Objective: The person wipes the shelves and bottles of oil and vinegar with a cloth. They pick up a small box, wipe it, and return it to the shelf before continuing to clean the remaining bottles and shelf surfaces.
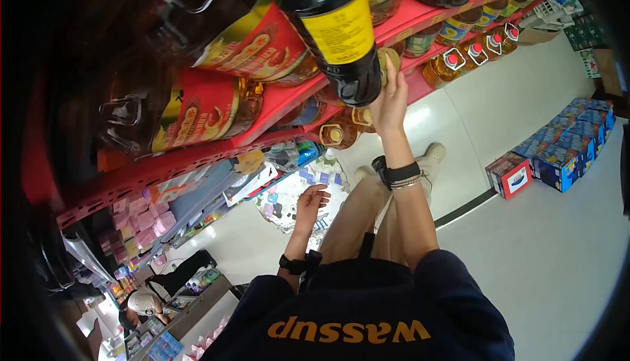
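A tall dark bottle with a yellow label [338, 30] hangs in front of the red shelf edge, close to the camera. My right hand [390, 102] is at its lower end, fingers curled along the side; the thumb and part of the grip are hidden behind the bottle. A round yellow-green thing [388, 64], perhaps part of another container, shows beside the fingertips. My left hand [310, 209] hangs low in front of my legs, holding nothing, with its fingers loosely bent and slightly apart.
Large oil bottles with red labels [259, 46] fill the shelf [275, 108] at left. More oil bottles [453, 62] stand on the floor. Stacked blue boxes [558, 151] sit at right. Another person [144, 302] bends over a counter at lower left.
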`<state>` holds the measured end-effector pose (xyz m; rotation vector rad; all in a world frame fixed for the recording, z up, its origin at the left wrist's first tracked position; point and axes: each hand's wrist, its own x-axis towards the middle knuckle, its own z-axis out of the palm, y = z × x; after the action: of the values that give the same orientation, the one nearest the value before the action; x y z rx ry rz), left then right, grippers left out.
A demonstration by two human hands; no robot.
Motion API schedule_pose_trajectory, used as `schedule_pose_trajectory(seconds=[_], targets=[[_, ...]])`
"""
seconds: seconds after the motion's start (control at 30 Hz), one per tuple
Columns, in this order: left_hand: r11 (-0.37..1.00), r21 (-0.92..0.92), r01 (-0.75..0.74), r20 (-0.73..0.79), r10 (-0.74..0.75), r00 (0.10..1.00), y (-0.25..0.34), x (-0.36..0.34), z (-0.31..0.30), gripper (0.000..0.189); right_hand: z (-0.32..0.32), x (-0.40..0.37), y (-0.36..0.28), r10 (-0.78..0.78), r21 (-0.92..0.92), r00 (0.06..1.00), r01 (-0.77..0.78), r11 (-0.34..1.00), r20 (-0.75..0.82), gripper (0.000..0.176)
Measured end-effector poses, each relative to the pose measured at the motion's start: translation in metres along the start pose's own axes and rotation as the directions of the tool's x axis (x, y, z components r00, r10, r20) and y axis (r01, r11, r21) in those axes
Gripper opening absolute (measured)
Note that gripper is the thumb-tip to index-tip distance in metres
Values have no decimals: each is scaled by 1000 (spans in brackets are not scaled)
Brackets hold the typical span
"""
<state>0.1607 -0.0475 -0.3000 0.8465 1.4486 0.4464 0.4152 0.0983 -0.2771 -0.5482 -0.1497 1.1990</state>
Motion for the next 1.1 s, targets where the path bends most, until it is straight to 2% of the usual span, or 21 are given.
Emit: schedule_pose_trajectory(seconds=[0.07,0.1,0.17,0.2,0.27,0.3,0.4,0.43,0.5,0.53,0.77,0.8,0.97,1.03,1.07,1.1], targets=[[998,-35,-46,57,48,997,-2,3,-2,26,-14,6,5,-7,-25,999,7,1000,-32,57],[998,-17,-62,89,63,994,-2,2,-3,26,-3,5,-3,-61,-75,996,56,996,-61,56],[998,-15,-54,118,56,991,-2,-2,-4,26,-5,18,-8,-244,-288,968,218,932,-55,54],[998,-29,-50,115,53,992,-6,-3,-6,26,-4,26,-10,-244,-291,968,218,932,-56,54],[999,-31,-21,93,24,995,-18,-4,-12,26,-4,37,-13,-332,-235,942,314,920,-41,52],[999,-31,7,63,-5,998,-24,-9,-17,26,-4,36,-11,-327,-241,944,306,921,-53,52],[998,-35,45,12,-44,999,-37,-25,-29,24,5,27,-5,-276,-53,957,272,961,-89,55],[997,-39,73,-21,-74,997,-40,-29,-32,24,8,22,-2,-281,-56,956,277,959,-87,55],[996,-49,76,-16,-77,997,-45,-34,-37,23,10,16,6,-190,200,964,226,953,-187,54],[995,-54,87,-16,-88,996,-48,-36,-40,23,8,13,12,-148,292,975,192,937,-165,51],[987,-111,118,-55,-124,991,-70,-37,-52,21,14,-5,51,-83,325,975,149,934,-207,36],[986,-115,118,-31,-122,992,-74,-38,-51,21,13,-9,55,-78,362,984,133,923,-162,36],[984,-138,114,-20,-118,993,-79,-34,-40,21,28,-30,82,-135,292,977,179,940,-163,40],[986,-131,101,-5,-103,995,-75,-32,-36,21,27,-41,95,-7,335,1000,6,942,0,36],[991,-100,93,25,-91,996,-76,-30,-37,23,28,-47,103,-5,333,1000,3,943,3,36],[991,-102,91,25,-89,996,-74,-29,-37,23,29,-52,113,-29,240,996,48,970,-80,36]])
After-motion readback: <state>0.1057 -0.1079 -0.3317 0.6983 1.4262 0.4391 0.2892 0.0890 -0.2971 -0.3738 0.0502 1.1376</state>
